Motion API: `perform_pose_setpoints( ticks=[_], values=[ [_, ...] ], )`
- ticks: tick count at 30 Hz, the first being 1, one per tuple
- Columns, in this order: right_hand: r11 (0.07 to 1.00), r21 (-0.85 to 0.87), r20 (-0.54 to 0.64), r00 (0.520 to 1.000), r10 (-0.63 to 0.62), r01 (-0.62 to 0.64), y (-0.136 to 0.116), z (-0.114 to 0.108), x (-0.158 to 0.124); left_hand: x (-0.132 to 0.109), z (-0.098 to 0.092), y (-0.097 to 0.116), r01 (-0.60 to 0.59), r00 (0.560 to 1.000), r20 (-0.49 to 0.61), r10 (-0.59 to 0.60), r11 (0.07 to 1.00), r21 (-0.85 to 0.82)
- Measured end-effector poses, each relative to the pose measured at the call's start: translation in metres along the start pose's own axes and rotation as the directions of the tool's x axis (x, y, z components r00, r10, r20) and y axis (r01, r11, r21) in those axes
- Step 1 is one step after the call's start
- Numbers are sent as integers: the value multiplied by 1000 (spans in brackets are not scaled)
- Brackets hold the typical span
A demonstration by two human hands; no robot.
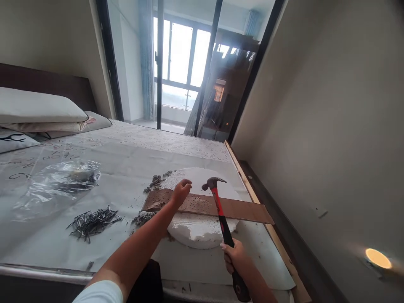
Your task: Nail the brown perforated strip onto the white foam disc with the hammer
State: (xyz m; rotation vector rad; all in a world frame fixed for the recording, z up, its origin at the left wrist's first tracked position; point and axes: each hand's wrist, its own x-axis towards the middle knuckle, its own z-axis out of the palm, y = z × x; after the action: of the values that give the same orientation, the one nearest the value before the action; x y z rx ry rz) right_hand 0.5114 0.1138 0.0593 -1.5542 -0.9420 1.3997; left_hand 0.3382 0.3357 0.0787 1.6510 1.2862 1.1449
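Note:
My right hand (235, 256) is wrapped round the black grip of a claw hammer (220, 208) with a red neck. The hammer's dark head is raised over a brown board (241, 208), its claw pointing right. The board lies across a round white slab (194, 229) and has many small holes in its left half. Above the board's holed part, my left hand (182, 191) has its fingers curled together. Whatever they pinch, if anything, is too small to make out. A pile of loose nails (94, 223) lies to the left of my left forearm.
A clear plastic bag (63, 183) with dark contents lies behind the nails. Grey crumbs (156, 182) edge the slab. Everything rests on a sheet-covered bed (126, 168), with a wooden rail (244, 176) along its right side, near the wall. Pillows (41, 105) are at far left.

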Motion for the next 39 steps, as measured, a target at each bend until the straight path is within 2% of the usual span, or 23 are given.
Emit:
perform_pose_setpoints(
  ticks=[3, 6, 7, 9, 12, 15, 18, 21, 25, 31, 33, 36, 38, 39],
  values=[
    [986, 151, 62, 996, 66, -75, 18, -4, -9, -20, -52, -1, -92, 994, -47, 101, 982, 167],
    [966, 215, 137, 984, 113, -141, 30, -14, -10, -53, -109, -21, -52, 991, -87, 102, 891, 452],
    [961, 225, 168, 978, 126, -163, 32, -17, -10, -66, -126, -31, -25, 994, -71, 77, 834, 551],
    [951, 235, 225, 963, 146, -199, 36, -24, -7, -95, -151, -53, 29, 998, 14, -57, 689, 724],
    [947, 224, 282, 945, 162, -230, 40, -32, -3, -136, -170, -79, 86, 966, 46, -254, 486, 870],
    [948, 224, 293, 944, 155, -225, 40, -35, -4, -165, -170, -91, 59, 950, 75, -304, 407, 911],
    [946, 249, 273, 952, 139, -209, 34, -34, -10, -176, -159, -94, -39, 940, 180, -290, 433, 901],
    [943, 245, 241, 956, 166, -226, 24, -31, -17, -171, -145, -95, -108, 901, 292, -321, 485, 868],
    [940, 266, 182, 968, 171, -216, 12, -26, -23, -159, -132, -95, -131, 876, 321, -360, 464, 876],
    [942, 258, 155, 972, 178, -213, -5, -27, -26, -152, -126, -87, -229, 833, 419, -360, 466, 855],
    [942, 263, 153, 973, 173, -209, -10, -28, -27, -148, -124, -81, -247, 839, 425, -341, 457, 854],
    [940, 270, 153, 973, 175, -211, -18, -30, -29, -134, -124, -61, -152, 913, 308, -269, 476, 866],
    [938, 268, 142, 972, 188, -220, -21, -30, -29, -120, -123, -38, -21, 936, 227, -270, 600, 799],
    [937, 267, 133, 971, 196, -226, -23, -31, -29, -111, -121, -24, 44, 929, 224, -295, 688, 724]
  ],
)
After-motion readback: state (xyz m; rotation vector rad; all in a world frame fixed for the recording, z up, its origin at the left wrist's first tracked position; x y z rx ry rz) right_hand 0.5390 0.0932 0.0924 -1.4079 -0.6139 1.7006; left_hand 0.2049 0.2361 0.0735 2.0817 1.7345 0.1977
